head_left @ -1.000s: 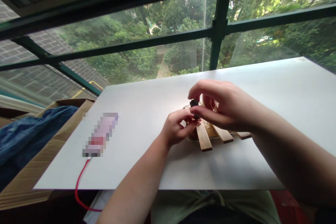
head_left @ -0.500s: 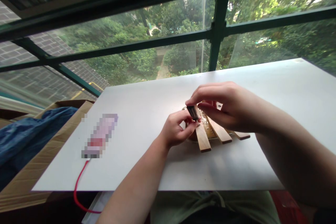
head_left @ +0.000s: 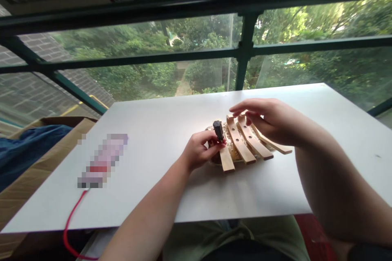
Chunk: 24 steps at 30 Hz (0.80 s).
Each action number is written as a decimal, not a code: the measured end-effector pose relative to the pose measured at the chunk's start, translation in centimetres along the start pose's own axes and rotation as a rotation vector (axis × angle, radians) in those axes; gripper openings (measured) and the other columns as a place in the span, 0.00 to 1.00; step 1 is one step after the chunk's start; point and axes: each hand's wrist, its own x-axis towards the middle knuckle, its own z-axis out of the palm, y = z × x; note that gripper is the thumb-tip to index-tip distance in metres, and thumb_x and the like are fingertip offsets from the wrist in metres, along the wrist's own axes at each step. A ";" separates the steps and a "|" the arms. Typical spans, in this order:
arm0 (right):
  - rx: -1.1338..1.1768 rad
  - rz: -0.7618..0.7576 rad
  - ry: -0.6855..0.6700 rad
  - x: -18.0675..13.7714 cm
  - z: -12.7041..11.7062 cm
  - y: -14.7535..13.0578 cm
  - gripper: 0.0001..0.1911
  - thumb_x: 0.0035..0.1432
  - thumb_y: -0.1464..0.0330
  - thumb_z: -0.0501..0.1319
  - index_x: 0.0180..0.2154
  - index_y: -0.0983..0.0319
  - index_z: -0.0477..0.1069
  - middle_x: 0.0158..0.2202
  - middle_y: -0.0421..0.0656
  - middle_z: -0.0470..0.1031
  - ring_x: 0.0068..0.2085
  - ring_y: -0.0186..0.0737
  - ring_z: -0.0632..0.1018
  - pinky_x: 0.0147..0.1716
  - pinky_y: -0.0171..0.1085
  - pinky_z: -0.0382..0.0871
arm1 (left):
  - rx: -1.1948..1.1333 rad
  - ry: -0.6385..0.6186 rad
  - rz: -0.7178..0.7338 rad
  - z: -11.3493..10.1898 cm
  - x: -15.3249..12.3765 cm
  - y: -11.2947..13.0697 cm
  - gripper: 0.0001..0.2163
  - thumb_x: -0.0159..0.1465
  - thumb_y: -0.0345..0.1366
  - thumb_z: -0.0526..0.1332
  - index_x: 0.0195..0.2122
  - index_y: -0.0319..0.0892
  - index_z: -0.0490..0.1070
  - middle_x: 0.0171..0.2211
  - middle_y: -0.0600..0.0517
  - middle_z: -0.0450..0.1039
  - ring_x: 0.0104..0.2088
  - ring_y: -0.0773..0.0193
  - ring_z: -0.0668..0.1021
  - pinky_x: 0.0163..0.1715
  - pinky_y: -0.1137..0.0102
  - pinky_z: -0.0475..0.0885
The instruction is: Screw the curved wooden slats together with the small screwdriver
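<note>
My left hand [head_left: 200, 149] pinches a short, upright screwdriver [head_left: 218, 129] with a dark ridged handle. Its lower end is hidden by my fingers, over the leftmost wooden slat [head_left: 227, 161]. To the right lie two curved slats [head_left: 243, 149] [head_left: 257, 147], each with dark screws or holes in it. Another slat [head_left: 277, 145] is partly under my right hand. All of them rest across a brownish, shiny base [head_left: 235, 155] that looks wrapped in clear plastic. My right hand [head_left: 263, 116] hovers above the slats, holding nothing, fingers stretched and apart from the handle.
The white table [head_left: 147, 163] carries a blurred-out pinkish object [head_left: 105, 155] on the left, with a red cable [head_left: 69, 222] running over the edge. Beyond the left edge stands a cardboard box [head_left: 52, 175] with blue cloth [head_left: 36, 147]. Green-framed windows [head_left: 241, 65] rise behind.
My right hand has come off the top of the screwdriver and moved to the right, uncovering more of the slats. My left hand keeps its hold. The view has shifted slightly.
</note>
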 end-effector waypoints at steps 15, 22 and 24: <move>-0.058 0.220 -0.202 -6.7 2.4 0.9 0.25 0.59 0.51 0.60 0.50 0.59 0.75 0.58 0.49 0.73 0.57 0.52 0.74 0.56 0.46 0.68 | -0.042 -0.080 -0.060 -0.2 0.0 -0.3 0.08 0.66 0.37 0.61 0.41 0.41 0.78 0.39 0.47 0.80 0.37 0.62 0.80 0.39 0.70 0.74; -0.180 0.230 -0.163 -7.3 3.7 0.3 0.29 0.50 0.52 0.67 0.51 0.59 0.76 0.59 0.47 0.72 0.57 0.53 0.74 0.58 0.46 0.68 | -0.063 -0.069 -0.064 -0.1 0.2 -0.6 0.09 0.65 0.38 0.61 0.42 0.41 0.77 0.40 0.47 0.80 0.40 0.61 0.80 0.41 0.69 0.75; -0.208 0.235 -0.137 -7.4 4.2 0.2 0.26 0.52 0.58 0.65 0.52 0.59 0.75 0.58 0.46 0.73 0.57 0.52 0.75 0.58 0.44 0.68 | -0.088 -0.064 -0.062 -0.1 0.2 -0.6 0.10 0.65 0.38 0.61 0.43 0.41 0.77 0.40 0.47 0.80 0.40 0.61 0.80 0.42 0.69 0.75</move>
